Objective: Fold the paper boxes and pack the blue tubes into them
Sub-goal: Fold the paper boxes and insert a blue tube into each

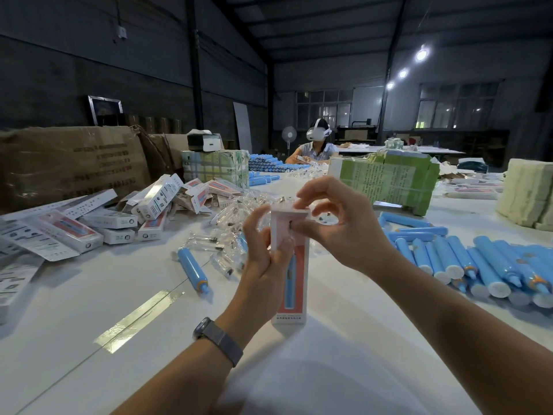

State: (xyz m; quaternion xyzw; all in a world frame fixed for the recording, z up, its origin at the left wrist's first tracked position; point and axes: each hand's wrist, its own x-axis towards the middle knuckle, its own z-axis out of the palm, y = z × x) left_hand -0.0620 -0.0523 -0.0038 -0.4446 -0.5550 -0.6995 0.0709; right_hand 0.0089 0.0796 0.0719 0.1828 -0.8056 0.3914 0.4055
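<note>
Paper box [288, 274] is standing upright on the white table [344, 369] dead centre in front of you, its bottom end resting on the surface so the table takes the weight while you work the top. Your left hand [264, 259] is wrapped around the upper part of the box from the 9 o'clock side, fingers curled onto it, which looks like it's there to keep the thing square and stop it tipping. Your right hand [338, 226] comes in from 3 o'clock and pinches at the top flap [291, 211], thumb and fingers right at the upper edge, so I'd guess you're tucking the lid shut. Can't tell if a tube is actually inside; the blue shape on the front looks printed. Loose blue tubes [466, 262] lie in a heap at about 3 o'clock, near enough for a quick reach, and one stray blue tube [193, 269] sits at 9 o'clock just beside the box. Finished boxes [119, 218] pile up out at 10 o'clock, well apart from your working spot. Clear little packets [236, 211] are scattered at 12 o'clock behind the box. Watch that the flap doesn't crumple as you push it in.
</note>
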